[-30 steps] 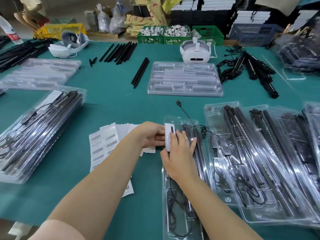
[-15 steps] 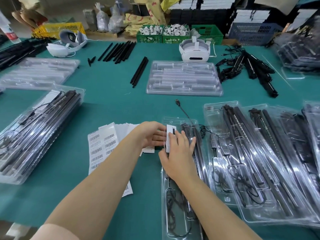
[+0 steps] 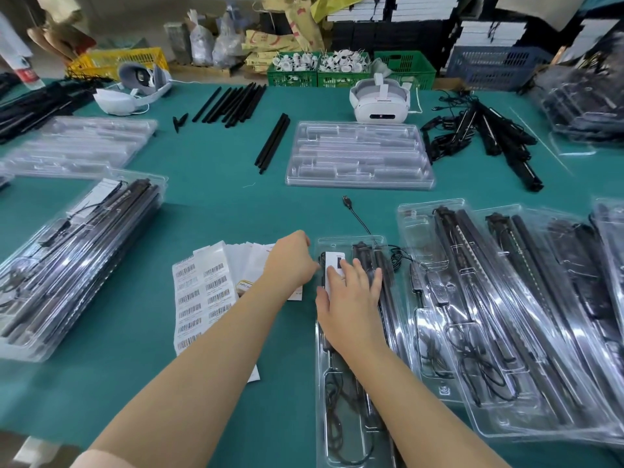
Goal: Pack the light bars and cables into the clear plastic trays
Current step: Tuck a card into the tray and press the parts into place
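A clear plastic tray (image 3: 347,383) is seen at lower centre of the frame, its long axis running from the bottom edge up toward the middle, with light bars (image 3: 378,285) and a coiled cable (image 3: 337,417) already seated in it. A white label (image 3: 332,266) is being laid on the tray's upper left corner. The right hand (image 3: 349,298) is spread flat over the tray, fingers (image 3: 358,275) straight and pressing the label's lower part. The left hand (image 3: 292,261) is placed just left of the label; its fingers are hidden behind the hand itself, so whether the label's edge is pinched cannot be told. The label lies directly beyond both hands, the left being nearer its free edge. A loose USB lead (image 3: 354,214) trails out over the surface (image 3: 219,204) above the tray. The tray's lower end is cut off by the frame.
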Demonstrator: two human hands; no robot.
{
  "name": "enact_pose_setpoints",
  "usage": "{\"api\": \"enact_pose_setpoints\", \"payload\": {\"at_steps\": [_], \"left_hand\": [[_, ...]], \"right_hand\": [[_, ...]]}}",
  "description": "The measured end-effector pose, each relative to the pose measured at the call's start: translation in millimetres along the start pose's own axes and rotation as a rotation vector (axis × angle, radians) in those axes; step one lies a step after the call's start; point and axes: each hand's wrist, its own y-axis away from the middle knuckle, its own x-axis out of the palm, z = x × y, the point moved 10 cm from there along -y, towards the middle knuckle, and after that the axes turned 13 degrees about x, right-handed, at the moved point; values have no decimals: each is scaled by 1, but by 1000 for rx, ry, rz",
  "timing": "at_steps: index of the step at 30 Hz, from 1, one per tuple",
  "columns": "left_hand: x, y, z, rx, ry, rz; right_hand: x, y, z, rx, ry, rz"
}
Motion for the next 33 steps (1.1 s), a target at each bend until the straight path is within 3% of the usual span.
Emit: {"api": "enact_pose_setpoints", "payload": {"at_steps": [9, 18, 23, 28, 33], "left_hand": [[12, -23, 1, -189, 371, 42], [16, -44, -12, -188, 269, 253], [21, -51, -12, -194, 339, 243], [27, -52, -10, -253, 678, 221], [25, -49, -10, -283, 775, 189]], "right_hand": [[-1, -2, -1, 11, -19, -4], [-5, -1, -3, 16, -29, -22], [-14, 1, -5, 19, -95, -41], [-29, 5, 0, 3, -76, -102], [-38, 6, 10, -19, 6, -151]]}}
